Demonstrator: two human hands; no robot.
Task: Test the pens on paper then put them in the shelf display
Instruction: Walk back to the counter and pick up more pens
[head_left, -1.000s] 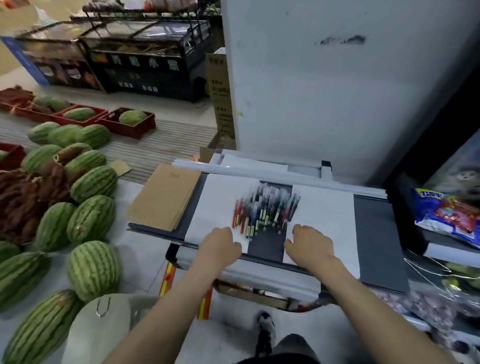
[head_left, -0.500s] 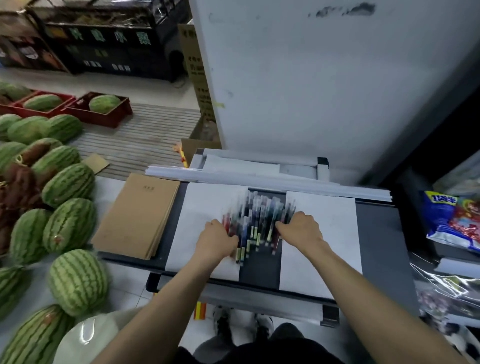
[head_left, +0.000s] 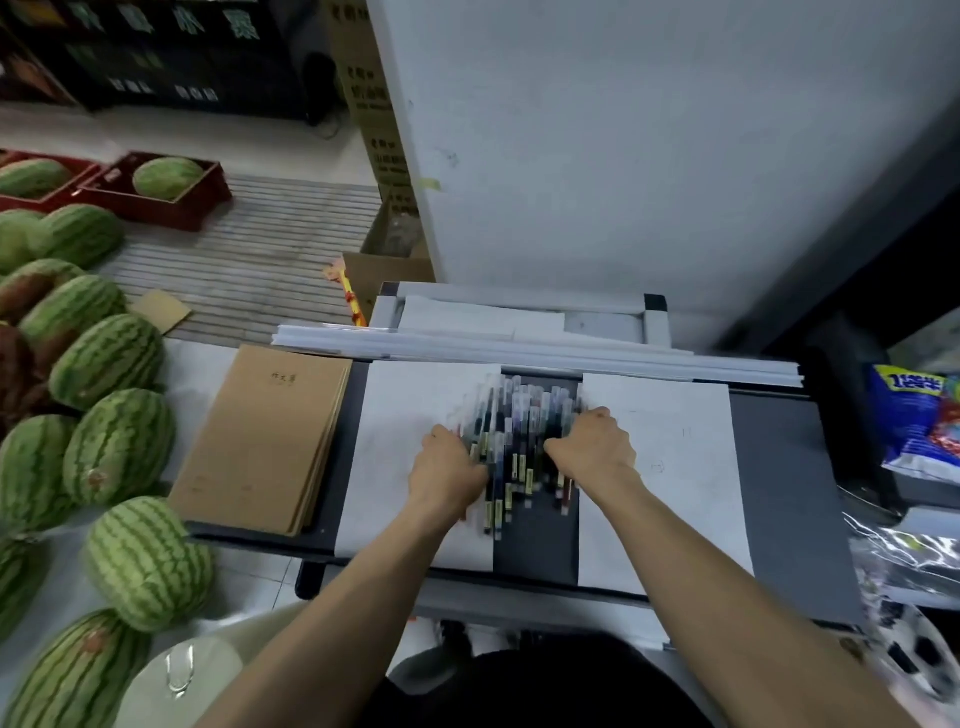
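A pile of several pens (head_left: 519, 431) with coloured caps and barrels lies in the dark gap between two white paper sheets, the left sheet (head_left: 400, 410) and the right sheet (head_left: 675, 441), on a dark grey table (head_left: 779, 467). My left hand (head_left: 449, 470) curls its fingers into the left side of the pile. My right hand (head_left: 592, 452) curls around the right side. The pens are bunched between both hands and look blurred.
A stack of brown notebooks (head_left: 265, 436) lies at the table's left end. Long white strips (head_left: 519, 345) run along its far edge before a white wall panel (head_left: 623, 130). Watermelons (head_left: 119, 447) crowd the floor at left. A snack bag (head_left: 914, 421) sits at right.
Both hands moved forward from the table's near edge to the pile and closed in on it from either side. The pens are now squeezed closer together.
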